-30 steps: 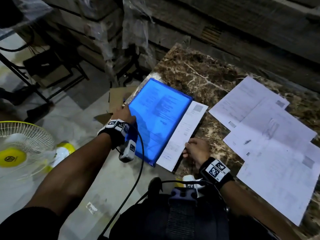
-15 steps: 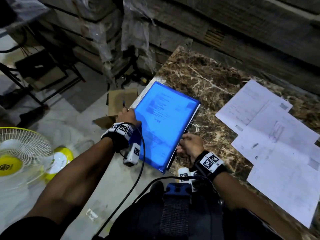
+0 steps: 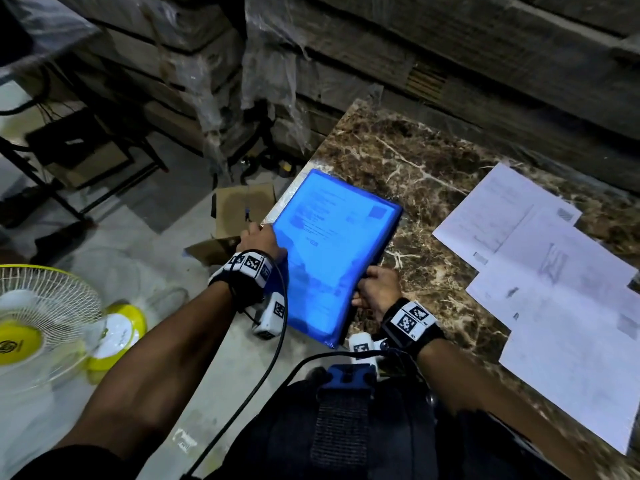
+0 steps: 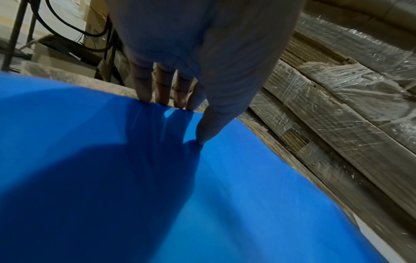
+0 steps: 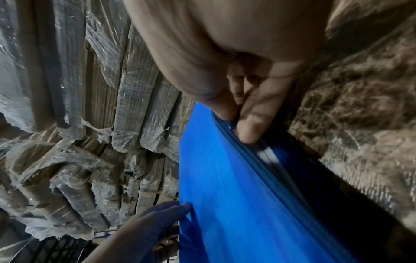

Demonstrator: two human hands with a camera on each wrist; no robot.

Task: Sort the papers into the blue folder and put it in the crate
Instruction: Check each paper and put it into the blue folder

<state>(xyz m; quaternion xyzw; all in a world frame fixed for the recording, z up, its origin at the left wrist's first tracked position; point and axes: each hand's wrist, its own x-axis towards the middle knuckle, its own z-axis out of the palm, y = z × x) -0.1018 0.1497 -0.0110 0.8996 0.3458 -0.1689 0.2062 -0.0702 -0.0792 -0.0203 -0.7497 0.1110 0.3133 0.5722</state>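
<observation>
Gripping the blue folder (image 3: 332, 251) at both long edges — left hand (image 3: 258, 242) pinching the left side, right hand (image 3: 375, 289) pinching the right. Folder overhangs the marble table's (image 3: 433, 168) left edge; loose papers (image 3: 554, 289) lie well to the right.

I am wearing a black band (image 3: 247, 271) on my left wrist, faced with white square black-patterned marker tags. A white camera block (image 3: 272, 318) with its own tag is hanging below it, and a black cable (image 3: 263, 375) is running from it toward my torso. My right wrist is carrying a matching black band (image 3: 410, 322) and white tagged block (image 3: 362, 346). I am wearing dark clothing and a black chest strap with a blue buckle (image 3: 348, 375). Both forearms are showing bare.
</observation>
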